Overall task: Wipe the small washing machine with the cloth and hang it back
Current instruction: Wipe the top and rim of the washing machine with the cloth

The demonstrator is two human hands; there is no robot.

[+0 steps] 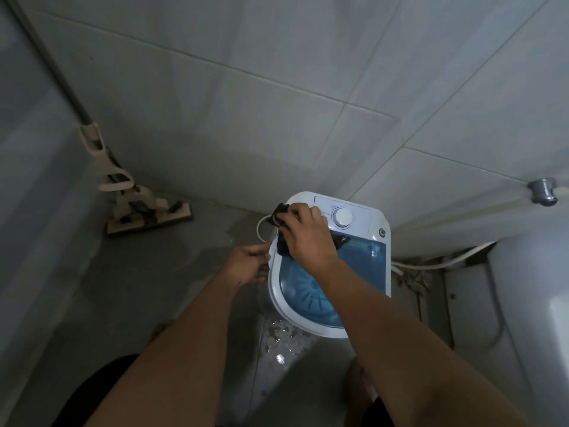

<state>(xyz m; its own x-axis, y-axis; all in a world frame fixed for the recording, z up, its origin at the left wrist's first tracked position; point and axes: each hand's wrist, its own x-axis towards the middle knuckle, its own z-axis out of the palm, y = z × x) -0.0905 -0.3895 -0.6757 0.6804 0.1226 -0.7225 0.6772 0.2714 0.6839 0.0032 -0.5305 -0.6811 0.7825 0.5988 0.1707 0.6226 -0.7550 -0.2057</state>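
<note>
The wiping step is in hand: the right hand [308,234] is pressed flat over a dark cloth [281,229], fingers closed on it, rubbing the top of the small washing machine [381,251] near its back left corner, just beside the round white dial [342,217]. The machine stands on the wet floor [172,288] against the tiled wall [277,103], its blue see-through lid [366,266] shut. The left hand [251,266] rests at the machine's left edge, fingers curled and narrow — it seems to steady the rim or pinch the thin white cord [260,229] there, though I cannot tell which. A mop [138,208] leans in the corner, well apart. Most of the lid and front rim look not yet covered, so the next move probably calls for sweeping the cloth across the lid toward the body — only after that comes hanging it back, and no hook or rail for it is in view
</note>
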